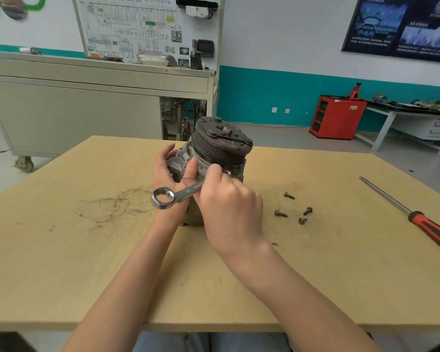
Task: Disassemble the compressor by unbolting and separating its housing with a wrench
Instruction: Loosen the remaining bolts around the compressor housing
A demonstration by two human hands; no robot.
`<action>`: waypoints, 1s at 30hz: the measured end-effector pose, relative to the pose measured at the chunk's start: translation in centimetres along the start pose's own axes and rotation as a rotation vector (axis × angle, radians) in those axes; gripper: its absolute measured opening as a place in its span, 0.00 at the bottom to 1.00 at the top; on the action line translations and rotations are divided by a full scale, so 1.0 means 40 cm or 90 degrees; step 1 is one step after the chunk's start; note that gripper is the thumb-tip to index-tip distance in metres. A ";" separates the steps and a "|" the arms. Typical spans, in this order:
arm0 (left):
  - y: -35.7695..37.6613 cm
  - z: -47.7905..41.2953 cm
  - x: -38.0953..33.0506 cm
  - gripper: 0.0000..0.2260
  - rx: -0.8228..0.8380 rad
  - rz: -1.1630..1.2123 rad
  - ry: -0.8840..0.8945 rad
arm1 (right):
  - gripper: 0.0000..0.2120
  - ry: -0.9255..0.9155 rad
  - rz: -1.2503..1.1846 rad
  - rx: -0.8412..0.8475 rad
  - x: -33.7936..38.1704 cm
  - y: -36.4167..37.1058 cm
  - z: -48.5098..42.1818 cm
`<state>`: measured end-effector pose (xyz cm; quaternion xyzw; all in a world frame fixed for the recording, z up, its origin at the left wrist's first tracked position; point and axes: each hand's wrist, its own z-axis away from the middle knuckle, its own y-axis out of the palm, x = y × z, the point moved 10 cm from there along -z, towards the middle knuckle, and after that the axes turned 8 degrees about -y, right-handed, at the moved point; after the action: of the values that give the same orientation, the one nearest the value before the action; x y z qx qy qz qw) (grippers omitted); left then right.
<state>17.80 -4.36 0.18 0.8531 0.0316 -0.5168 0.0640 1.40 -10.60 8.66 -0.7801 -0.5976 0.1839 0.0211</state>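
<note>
A grey compressor [214,148] with a dark ribbed pulley on top stands upright in the middle of the wooden table [61,237]. My left hand [167,174] wraps around its left side, thumb across the housing. My right hand [229,207] grips the shaft of a silver ring wrench [174,195]. One ring end of the wrench sticks out free to the left; the other end sits at a bolt on the housing's front right, mostly hidden by my fingers.
Several loose bolts [294,209] lie on the table to the right of the compressor. A long screwdriver with a red and black handle [417,219] lies near the right edge. Behind the table stand a grey cart [87,110] and a red cabinet [337,118].
</note>
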 end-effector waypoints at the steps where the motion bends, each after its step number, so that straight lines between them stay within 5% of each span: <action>1: -0.001 0.001 0.000 0.25 0.001 0.003 0.014 | 0.18 0.017 -0.007 0.005 -0.006 0.000 -0.003; 7: -0.006 -0.005 0.016 0.26 -0.003 -0.012 0.017 | 0.15 0.009 -0.186 -0.023 -0.028 0.011 0.028; 12: -0.011 -0.001 0.021 0.26 0.012 -0.035 0.026 | 0.18 0.084 -0.638 -0.094 -0.170 0.077 0.135; 15: -0.009 -0.001 0.020 0.25 0.012 -0.035 0.018 | 0.08 0.298 -0.979 0.026 -0.222 0.195 0.185; 19: -0.005 0.002 0.021 0.22 0.019 -0.033 0.019 | 0.12 0.544 -1.323 0.159 -0.209 0.316 0.217; 22: -0.004 0.001 0.021 0.23 0.020 -0.029 0.019 | 0.06 0.675 -1.470 0.291 -0.187 0.394 0.207; 27: -0.002 0.000 0.019 0.24 0.021 -0.023 0.024 | 0.19 0.651 -1.582 0.446 -0.144 0.462 0.161; 30: -0.002 -0.001 0.019 0.25 0.018 -0.026 0.023 | 0.12 0.612 -1.553 0.453 -0.158 0.468 0.162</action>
<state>18.19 -4.26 -0.49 0.8624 0.0428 -0.5027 0.0410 15.29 -23.10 -0.45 0.3017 -0.7561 -0.0966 0.5727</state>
